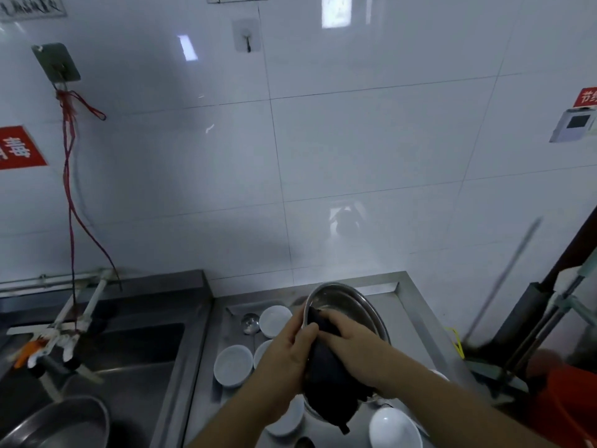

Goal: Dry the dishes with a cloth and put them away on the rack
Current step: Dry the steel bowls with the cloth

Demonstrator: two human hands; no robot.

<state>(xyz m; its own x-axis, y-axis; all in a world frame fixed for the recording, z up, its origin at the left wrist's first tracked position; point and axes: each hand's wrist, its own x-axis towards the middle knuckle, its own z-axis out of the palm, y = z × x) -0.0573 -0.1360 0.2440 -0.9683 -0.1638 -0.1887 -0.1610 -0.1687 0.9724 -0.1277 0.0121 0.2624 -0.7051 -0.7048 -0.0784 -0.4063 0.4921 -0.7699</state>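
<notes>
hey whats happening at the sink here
A person is drying a large steel basin held tilted above the counter. The left hand grips its rim while the right hand presses a dark cloth into the inside. Several white bowls and a metal ladle lie in the steel tray below, waiting. Another metal basin sits in the sink to the left. No rack is visible.

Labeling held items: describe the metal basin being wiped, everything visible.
The basin is round, shiny, looks like stainless steel, with a rolled rim. It is held tilted on edge above the drainboard, open side toward the camera. The left hand grips its left rim; the right hand presses a dark cloth inside. Its lower part is hidden by the cloth.
</notes>
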